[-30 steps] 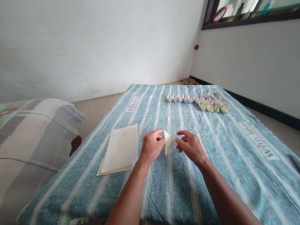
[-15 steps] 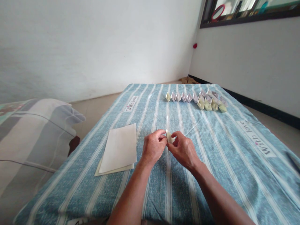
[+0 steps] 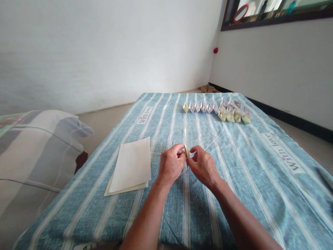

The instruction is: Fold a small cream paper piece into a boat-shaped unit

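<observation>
A small piece of folded pale yellow paper (image 3: 187, 151) is pinched between my two hands over the middle of the table. My left hand (image 3: 172, 162) grips its left side, thumb and forefinger together. From the right, my right hand (image 3: 204, 165) holds the other side with bent fingers. The fingers cover much of the paper, so its full shape is hidden. To the left of my hands lies a stack of paper sheets (image 3: 131, 166), white on top with pale yellow below.
Several folded paper boats (image 3: 203, 107), pale purple and yellow, stand in rows at the far right of the table. A blue striped cloth (image 3: 156, 215) covers the table. Left of it is a checked fabric-covered surface (image 3: 39, 149). A dark object (image 3: 325, 180) sits at the right edge.
The folded paper looks narrower between my fingers, turned or pressed closer together. My hands have barely shifted; the view has moved slightly.
</observation>
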`<state>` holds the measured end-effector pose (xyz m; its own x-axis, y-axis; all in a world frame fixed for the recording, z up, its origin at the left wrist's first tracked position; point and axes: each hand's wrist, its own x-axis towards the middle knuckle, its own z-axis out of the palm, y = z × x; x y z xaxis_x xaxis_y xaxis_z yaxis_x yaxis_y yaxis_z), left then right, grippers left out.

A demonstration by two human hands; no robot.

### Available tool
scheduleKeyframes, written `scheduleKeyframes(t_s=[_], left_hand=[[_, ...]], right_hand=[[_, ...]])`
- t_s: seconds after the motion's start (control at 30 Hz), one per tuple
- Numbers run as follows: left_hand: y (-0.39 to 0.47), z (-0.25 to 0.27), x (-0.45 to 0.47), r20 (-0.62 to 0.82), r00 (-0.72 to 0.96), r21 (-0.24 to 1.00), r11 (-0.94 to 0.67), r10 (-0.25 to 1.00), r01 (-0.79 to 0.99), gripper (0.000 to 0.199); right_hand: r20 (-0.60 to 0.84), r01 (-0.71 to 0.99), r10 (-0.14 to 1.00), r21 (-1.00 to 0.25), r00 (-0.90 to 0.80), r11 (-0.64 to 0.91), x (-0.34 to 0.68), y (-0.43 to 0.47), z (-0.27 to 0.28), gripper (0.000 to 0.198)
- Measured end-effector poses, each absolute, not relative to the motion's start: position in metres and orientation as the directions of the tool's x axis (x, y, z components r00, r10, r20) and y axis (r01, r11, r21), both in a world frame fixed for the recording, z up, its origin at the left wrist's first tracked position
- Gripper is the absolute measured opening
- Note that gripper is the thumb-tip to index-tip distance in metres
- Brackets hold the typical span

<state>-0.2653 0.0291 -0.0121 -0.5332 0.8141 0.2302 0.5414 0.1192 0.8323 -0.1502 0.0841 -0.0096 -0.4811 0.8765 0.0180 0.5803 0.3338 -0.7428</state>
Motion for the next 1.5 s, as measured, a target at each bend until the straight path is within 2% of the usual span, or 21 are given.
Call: scheduleKeyframes(t_s=[0.2,0.5,0.73,0.87,0.97,1.1,1.3,1.5], left_hand=[[0.030,-0.013,-0.264,0.284,-0.523,0.765,0.139,0.804,0.629,0.030],[0.028,-0.010,-0.260,0.300,-0.486,0.761,0.100,0.821,0.640,0.027],[0.028,-0.010,-0.257,0.366,-0.425,0.685,0.069,0.828,0.725,0.028],[0.028,-0.010,-0.257,0.394,-0.359,0.664,0.008,0.846,0.748,0.041],[0.026,-0.011,-0.260,0.361,-0.253,0.680,-0.068,0.897,0.731,0.058],[0.025,-0.015,-0.262,0.314,-0.183,0.680,-0.086,0.932,0.728,0.073],[0.025,-0.016,-0.261,0.303,-0.155,0.723,-0.120,0.940,0.681,0.066],[0.025,-0.012,-0.259,0.302,-0.148,0.714,-0.121,0.942,0.689,0.058]], right_hand=[[0.076,0.630,0.874,-0.663,-0.480,0.404,-0.150,0.082,-0.014,0.018],[0.130,0.743,0.888,-0.501,-0.442,0.444,-0.151,0.083,-0.017,0.019],[0.190,0.744,0.894,-0.500,-0.406,0.444,-0.148,0.086,-0.014,0.022],[0.183,0.712,0.900,-0.559,-0.395,0.425,-0.147,0.088,-0.012,0.023],[0.166,0.644,0.907,-0.655,-0.387,0.395,-0.145,0.091,-0.012,0.020],[0.137,0.510,0.913,-0.793,-0.385,0.334,-0.143,0.096,-0.014,0.016],[0.002,0.304,0.911,-0.942,-0.413,0.140,-0.142,0.102,-0.018,0.016],[-0.131,0.192,0.889,-0.980,-0.438,-0.050,-0.140,0.105,-0.015,0.016]])
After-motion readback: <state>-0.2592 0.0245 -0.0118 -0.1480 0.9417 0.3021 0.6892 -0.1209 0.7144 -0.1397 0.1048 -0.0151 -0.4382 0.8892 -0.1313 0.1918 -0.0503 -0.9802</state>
